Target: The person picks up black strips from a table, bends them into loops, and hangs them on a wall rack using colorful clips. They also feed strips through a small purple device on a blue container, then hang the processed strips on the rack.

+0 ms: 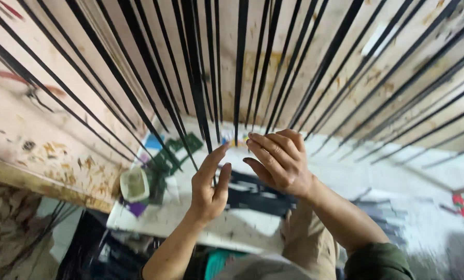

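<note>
The left hand (209, 184) is reaching up with its fingers nearly straight and a narrow gap showing between thumb and forefinger; one of the black strips (239, 67) is passing through or just behind that gap, and whether the hand is actually pinching it cannot be told. The right hand (279, 161) is curling loosely just beside it, fingers bent inward, fingertips meeting the hanging lower end of a strip at the top of the knuckles; a firm hold is not showing there either.

The strips are hanging in a fan above both hands, spreading out left and right against a stained pale board (45, 129). Their free ends are stopping just above the fingertips, so the room directly below and toward the body is lying open, while every way upward is being crowded by strips. There are too many, and too overlapped, to count exactly: well over twenty.

Below the hands a white work surface (242, 223) is sitting, its near edge running under the left wrist. On it, left of the left hand, one pale tub (134, 184) is standing beside some green pieces (177, 150); one dark flat bundle (258, 194) is lying under both palms
</note>
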